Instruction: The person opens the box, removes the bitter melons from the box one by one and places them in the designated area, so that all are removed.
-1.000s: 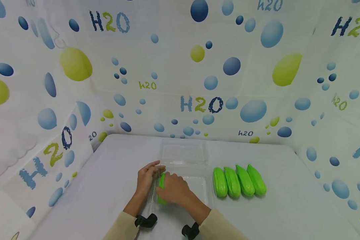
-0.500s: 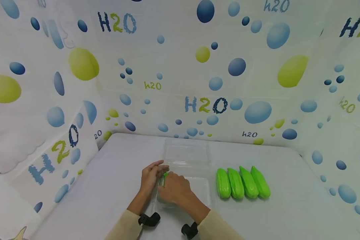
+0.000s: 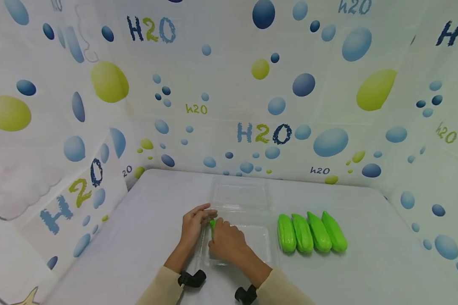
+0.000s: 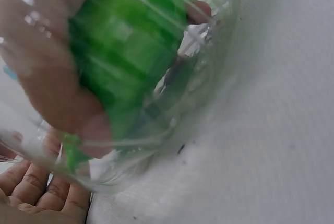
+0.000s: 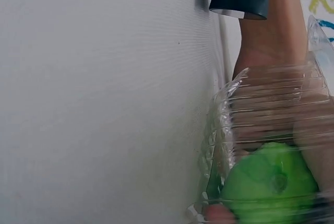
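Note:
My right hand (image 3: 229, 241) reaches into a clear plastic clamshell box (image 3: 268, 243) and grips a bright green ridged gourd (image 4: 125, 41). The gourd lies lengthwise along the box's left wall; in the head view only its far tip shows past the knuckles. Through the ribbed wall in the right wrist view, its rounded near end (image 5: 271, 182) appears, with fingers around it. My left hand (image 3: 192, 224) stands at the box's far left corner, fingers extended over the rim. Those fingers (image 4: 57, 192) show outside the box in the left wrist view.
The box's hinged lid (image 3: 240, 195) lies folded back behind it. Several more green gourds (image 3: 303, 235) lie side by side right of the box on the white table (image 3: 366, 271). A patterned curtain (image 3: 213, 76) stands behind the table. Both wrists carry black cameras (image 3: 192, 278).
The gourd has gone lower into the box and is now mostly hidden by my right hand. My left hand stays at the corner. The head view has shifted slightly.

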